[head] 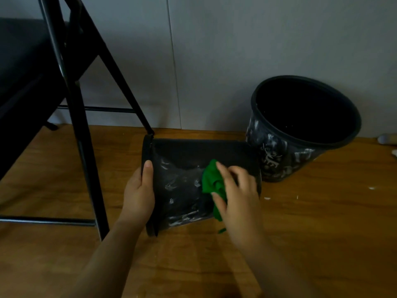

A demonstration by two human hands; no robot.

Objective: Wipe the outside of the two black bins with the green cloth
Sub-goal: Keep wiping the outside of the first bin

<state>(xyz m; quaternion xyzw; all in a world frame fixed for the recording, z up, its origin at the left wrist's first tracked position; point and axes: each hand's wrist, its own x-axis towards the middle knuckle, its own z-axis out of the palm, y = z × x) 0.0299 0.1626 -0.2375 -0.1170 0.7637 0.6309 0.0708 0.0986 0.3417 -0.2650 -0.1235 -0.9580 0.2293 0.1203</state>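
One black bin [182, 168] lies on its side on the wooden floor, rim to the left, its wall smeared with white marks. My left hand [139, 194] grips that rim, thumb over the edge. My right hand [238, 196] holds the bunched green cloth [212, 181] against the bin's side wall, toward its base. The second black bin [279, 160] stands upright at the right by the wall, its outside streaked with white; its inside is dark.
A black folding chair [75, 108] stands at the left, one leg [129, 91] ending right behind the lying bin's rim. A grey wall [214, 61] runs behind. White flecks [267, 198] lie on the floor at the right. Small objects [386, 138] sit at the right edge.
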